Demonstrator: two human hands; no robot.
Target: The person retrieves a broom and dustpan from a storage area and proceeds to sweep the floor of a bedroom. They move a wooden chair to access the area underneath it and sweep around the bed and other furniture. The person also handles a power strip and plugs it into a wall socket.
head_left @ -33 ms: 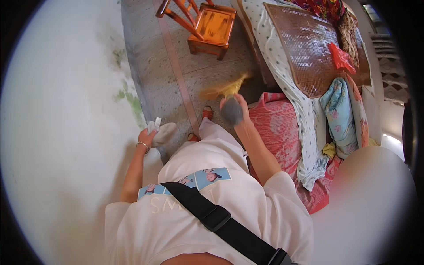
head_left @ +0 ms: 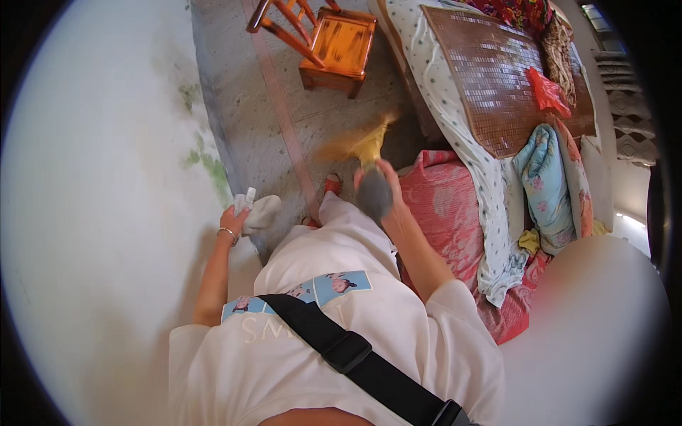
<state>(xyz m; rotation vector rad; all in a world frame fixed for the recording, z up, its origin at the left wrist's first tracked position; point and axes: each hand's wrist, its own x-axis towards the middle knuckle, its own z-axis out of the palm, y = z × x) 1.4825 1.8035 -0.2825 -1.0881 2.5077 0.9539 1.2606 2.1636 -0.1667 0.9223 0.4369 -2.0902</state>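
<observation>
My right hand point(head_left: 390, 183) is closed round what looks like a broom point(head_left: 369, 150), with a flared yellow head and a dark grey rounded end toward me. The outer edge of its head is smeared by motion above the floor. Near the wall, my left hand point(head_left: 234, 218) grips a small clear bottle point(head_left: 245, 199) with a white cap. A whitish cloth point(head_left: 263, 212) hangs beside the bottle, apparently in the same hand. A bracelet circles that wrist.
On my left runs a white wall point(head_left: 106, 213) with green stains. An orange-brown wooden chair point(head_left: 341, 46) stands ahead on the grey floor point(head_left: 245, 92). To the right is a bed with a brown mat point(head_left: 490, 78), a red bag point(head_left: 547, 92), a blue quilt point(head_left: 545, 184) and red bedding point(head_left: 444, 209).
The broom head is a little more smeared and has shifted slightly. My left hand has moved slightly left, and more of the cloth shows.
</observation>
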